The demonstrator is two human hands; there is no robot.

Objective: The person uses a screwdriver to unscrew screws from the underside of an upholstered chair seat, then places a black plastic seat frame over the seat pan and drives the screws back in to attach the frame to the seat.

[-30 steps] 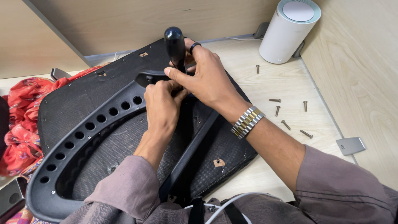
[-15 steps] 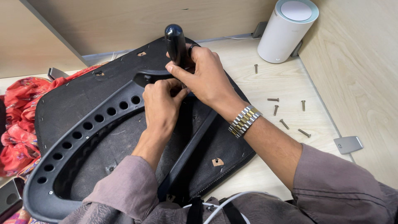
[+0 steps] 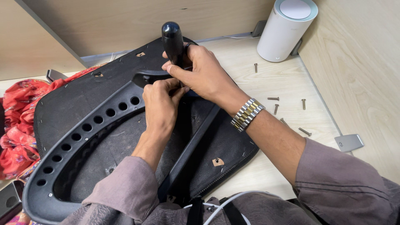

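Note:
A black chair seat [image 3: 83, 96] lies upside down on the table, with a black plastic armrest frame [image 3: 75, 137] with round holes across it. My right hand [image 3: 200, 73] grips the black handle of a screwdriver [image 3: 172, 37] that stands upright over the frame's top end. My left hand [image 3: 160, 104] is pinched just below it, fingers closed around the tool's shaft or the screw; which one is hidden. A metal watch band sits on my right wrist.
Several loose screws [image 3: 275, 104] lie on the pale wooden table [image 3: 283, 83] to the right. A white cylinder [image 3: 285, 27] stands at the back right by the wall. A small metal bracket [image 3: 349, 142] lies at right. Red patterned cloth [image 3: 16, 121] is bunched at left.
The view has shifted slightly; both hands stay on the screwdriver at the same spot, with the right hand turned a little on the handle.

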